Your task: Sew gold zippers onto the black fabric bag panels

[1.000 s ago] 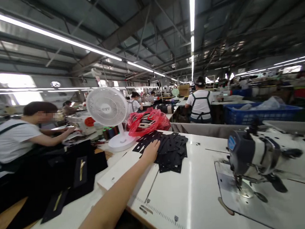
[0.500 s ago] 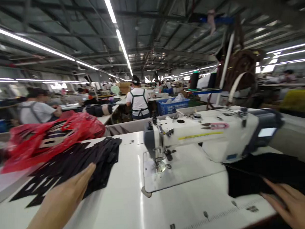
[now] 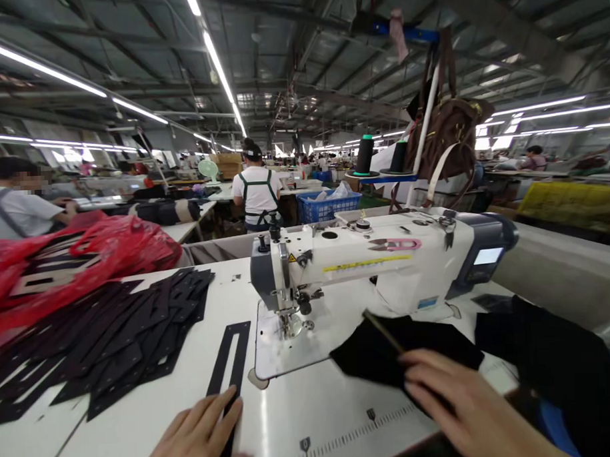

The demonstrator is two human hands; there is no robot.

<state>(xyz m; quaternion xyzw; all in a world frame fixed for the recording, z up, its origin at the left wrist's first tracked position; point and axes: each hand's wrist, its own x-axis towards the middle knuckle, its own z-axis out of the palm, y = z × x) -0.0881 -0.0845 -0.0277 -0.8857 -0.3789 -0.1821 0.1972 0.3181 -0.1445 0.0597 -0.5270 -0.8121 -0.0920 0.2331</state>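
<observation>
My left hand (image 3: 199,432) is at the front of the white sewing table, its fingers over the lower end of a flat black piece with a long slot (image 3: 232,354). Part of that piece is hidden under the fingers. My right hand (image 3: 455,390) grips a black fabric panel (image 3: 374,353) to the right, partly over the machine's bed plate. A thin brownish strip (image 3: 383,331) sticks out from the fingertips across the panel; its kind is unclear. Between and beyond my hands stands a white sewing machine (image 3: 346,257), its needle area (image 3: 289,322) lit.
Slotted black pieces lie in a heap (image 3: 153,334) at left, beside a red plastic bag (image 3: 100,252). More black fabric (image 3: 554,366) hangs over the right edge. Thread cones (image 3: 365,156) stand behind the machine. Two co-workers sit or stand beyond the table.
My left hand has moved right and nearer from the heap, and a slotted piece now lies under it. My right hand has brought a black panel leftward from the right side. The view has turned right.
</observation>
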